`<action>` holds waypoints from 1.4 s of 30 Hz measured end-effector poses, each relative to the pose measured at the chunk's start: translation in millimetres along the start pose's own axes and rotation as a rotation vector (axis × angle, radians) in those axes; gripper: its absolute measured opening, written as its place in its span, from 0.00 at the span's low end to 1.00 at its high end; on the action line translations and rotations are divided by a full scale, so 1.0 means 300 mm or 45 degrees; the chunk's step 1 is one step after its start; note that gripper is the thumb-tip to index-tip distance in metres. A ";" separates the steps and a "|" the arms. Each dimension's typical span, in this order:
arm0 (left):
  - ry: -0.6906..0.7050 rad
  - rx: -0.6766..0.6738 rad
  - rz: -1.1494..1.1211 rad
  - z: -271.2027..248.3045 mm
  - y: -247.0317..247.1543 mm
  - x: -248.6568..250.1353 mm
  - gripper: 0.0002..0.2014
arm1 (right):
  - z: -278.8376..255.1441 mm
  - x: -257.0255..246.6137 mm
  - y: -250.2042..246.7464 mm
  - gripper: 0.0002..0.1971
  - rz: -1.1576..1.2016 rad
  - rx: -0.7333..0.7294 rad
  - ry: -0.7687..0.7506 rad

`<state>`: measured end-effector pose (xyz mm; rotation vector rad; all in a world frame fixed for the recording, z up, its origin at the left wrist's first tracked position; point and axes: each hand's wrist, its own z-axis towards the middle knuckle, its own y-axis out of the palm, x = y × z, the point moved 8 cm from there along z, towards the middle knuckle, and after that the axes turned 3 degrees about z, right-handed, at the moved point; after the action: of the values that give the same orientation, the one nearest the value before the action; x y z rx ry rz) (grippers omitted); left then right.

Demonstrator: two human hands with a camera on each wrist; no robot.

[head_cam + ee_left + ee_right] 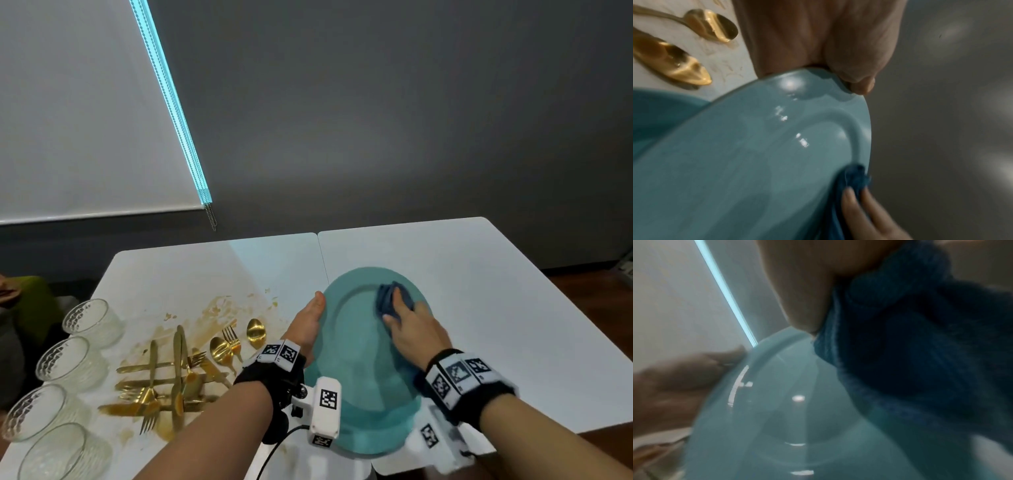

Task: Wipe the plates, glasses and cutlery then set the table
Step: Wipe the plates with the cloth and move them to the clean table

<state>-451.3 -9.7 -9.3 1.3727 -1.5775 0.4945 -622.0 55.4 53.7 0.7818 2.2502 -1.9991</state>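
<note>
Your left hand [308,318] grips the left rim of a teal plate [356,346], thumb curled over the top edge, as the left wrist view shows. You hold the plate tilted, its far edge raised above the white surface [479,291] and its near edge low, close to your wrists. Beneath that near edge a second teal plate [376,431] lies on the surface.

Your right hand [414,332] presses a folded dark blue cloth [388,298] against the upper right part of the held plate, close to the rim. Its fingers lie fairly straight over the cloth, while the thumb comes in against the cloth's side in the right wrist view. The cloth bunches out beyond your fingertips.

To the left of the plate, gold cutlery [178,380] lies in a loose crossed heap of forks, knives and spoons on the surface. Two gold spoons [692,48] lie just beside your left hand. Brownish smears [212,308] mark the surface around and beyond the cutlery. Further left, four clear textured glasses [65,359] stand in a row along the surface's left edge.

Both wrists wear black bands with white blocks carrying black-and-white square markers. Behind the surface is a grey wall, with a white roller blind [85,120] on the left, edged by a bright cyan strip of light.
</note>
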 end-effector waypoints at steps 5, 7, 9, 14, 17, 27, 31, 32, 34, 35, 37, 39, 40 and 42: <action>-0.067 0.040 -0.019 0.000 -0.006 -0.098 0.31 | -0.082 -0.148 0.211 0.29 -0.144 -0.374 -0.426; -0.105 0.073 -0.037 0.029 -0.055 -0.169 0.35 | -0.121 -0.143 0.275 0.27 -0.314 -0.572 -0.534; -0.171 0.083 -0.028 0.035 -0.091 -0.222 0.40 | -0.133 -0.113 0.301 0.25 -0.453 -0.690 -0.558; -0.223 0.233 0.024 0.000 -0.145 -0.218 0.29 | -0.076 0.005 0.261 0.20 -0.653 -0.660 -0.385; -0.238 0.254 0.029 -0.032 -0.156 -0.222 0.26 | -0.040 0.062 0.202 0.20 -0.535 -0.563 -0.241; -0.133 0.487 0.680 -0.060 -0.176 -0.223 0.24 | -0.008 0.071 0.169 0.23 -0.209 -0.446 -0.032; -0.123 0.496 0.847 -0.065 -0.161 -0.235 0.23 | -0.005 0.071 0.180 0.24 -0.110 -0.432 0.028; -0.121 0.488 0.885 -0.061 -0.158 -0.245 0.22 | -0.004 0.072 0.181 0.24 -0.088 -0.431 0.041; -0.119 0.474 1.042 -0.055 -0.149 -0.255 0.25 | -0.004 0.072 0.183 0.24 -0.055 -0.426 0.065; -0.128 0.466 1.148 -0.054 -0.144 -0.260 0.27 | -0.004 0.070 0.183 0.24 -0.043 -0.418 0.072; -0.148 0.455 1.301 -0.057 -0.127 -0.264 0.32 | -0.004 0.064 0.184 0.23 -0.022 -0.402 0.081; -0.122 0.457 1.373 -0.059 -0.114 -0.260 0.32 | -0.007 0.053 0.189 0.23 -0.003 -0.399 0.084; -0.116 0.469 1.400 -0.057 -0.114 -0.259 0.32 | -0.008 0.047 0.193 0.23 0.004 -0.399 0.085; -0.120 0.503 1.423 -0.053 -0.121 -0.258 0.30 | -0.011 0.035 0.199 0.23 0.012 -0.406 0.090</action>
<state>-418.5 33.7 -77.0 0.6389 -2.3320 1.4721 -607.2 64.9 -4.4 0.8353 2.5085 -1.5710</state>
